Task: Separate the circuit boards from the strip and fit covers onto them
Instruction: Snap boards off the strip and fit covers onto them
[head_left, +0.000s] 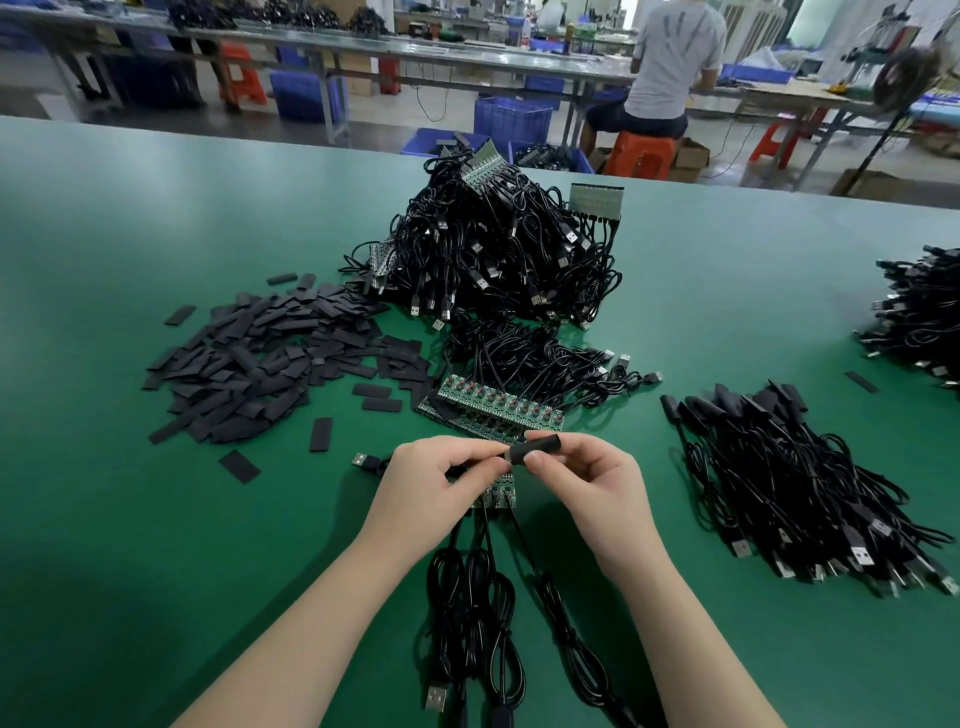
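My right hand pinches a black tubular cover between thumb and fingers. My left hand grips a small circuit board at the cover's left end; the board is mostly hidden by my fingers. Under my hands lies a short piece of green board strip with black USB cables trailing toward me. A longer green strip of joined boards lies just beyond my hands. Flat black covers are heaped to the left.
A tall tangle of black USB cables with board strips rises mid-table. Covered cables are piled at the right, another cable heap at the far right edge. Green table. A person sits on an orange stool beyond.
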